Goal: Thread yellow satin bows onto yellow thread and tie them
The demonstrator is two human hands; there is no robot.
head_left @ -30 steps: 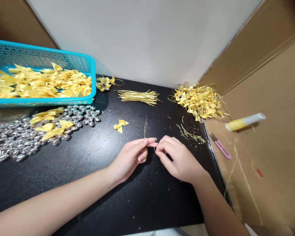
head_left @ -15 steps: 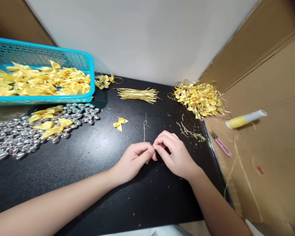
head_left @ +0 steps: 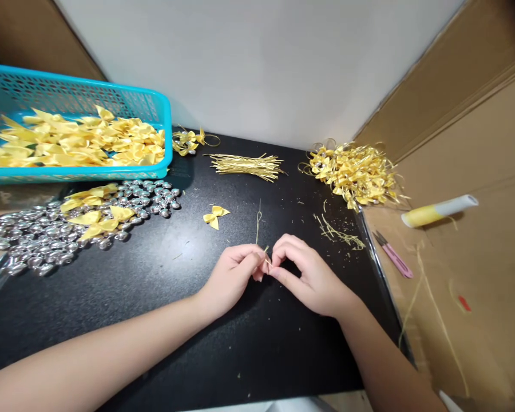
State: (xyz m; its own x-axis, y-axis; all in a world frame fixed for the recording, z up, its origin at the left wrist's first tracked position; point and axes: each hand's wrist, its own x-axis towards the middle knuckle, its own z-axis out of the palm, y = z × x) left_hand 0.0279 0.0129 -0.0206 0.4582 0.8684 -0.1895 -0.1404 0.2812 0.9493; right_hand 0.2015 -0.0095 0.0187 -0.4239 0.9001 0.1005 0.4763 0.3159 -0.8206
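A thin gold cord rises from my left hand, with a small loop near its far end on the black table. That hand is closed, thumb and fingers pinching the cord. My right hand is closed too, its thumb and fingertips pinching the short cord end that shows between both hands. The part inside the fingers is hidden. Beyond them lies a yellow ribbon bow. A bundle of straight gold cords sits farther back.
At left, a turquoise basket holds yellow bows, with small silver beads in front. A pile of bows with gold loops stands at back right. Cord scraps, pink-handled snips and a yellow-white tube are at right.
My fingertips have moved slightly apart, and a short piece of cord now shows between them. The whole view has shifted a little, so things sit farther right.
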